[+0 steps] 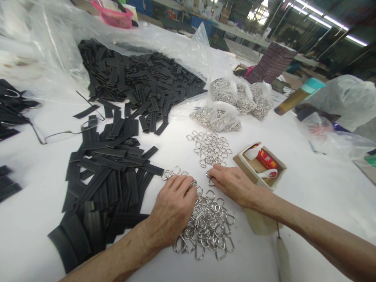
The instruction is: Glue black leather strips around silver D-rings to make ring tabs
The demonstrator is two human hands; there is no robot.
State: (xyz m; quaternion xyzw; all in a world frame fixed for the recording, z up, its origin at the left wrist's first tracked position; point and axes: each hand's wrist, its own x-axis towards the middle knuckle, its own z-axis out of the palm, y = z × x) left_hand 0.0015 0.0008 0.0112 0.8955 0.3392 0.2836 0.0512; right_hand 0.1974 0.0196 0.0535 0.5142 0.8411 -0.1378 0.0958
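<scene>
My left hand [173, 209] is curled palm down at the upper left edge of a pile of metal D-rings [208, 221]. Several rings show at its fingertips, and the undersides of the fingers are hidden. To the right, my right hand [232, 183] pinches a D-ring [210, 181] between thumb and fingers, just above the table. A smaller spread of D-rings [210, 147] lies beyond both hands. Flat black strips [117, 172] are heaped left of my left hand, one of them reaching almost to the rings by its fingers.
A larger heap of black strips [141, 78] lies at the back on clear plastic sheeting [55, 51]. Bags of rings [217, 117] stand behind the loose ones. An open box [260, 164] sits beside my right hand. Eyeglasses [66, 132] lie at left, a tall bottle [299, 96] at right.
</scene>
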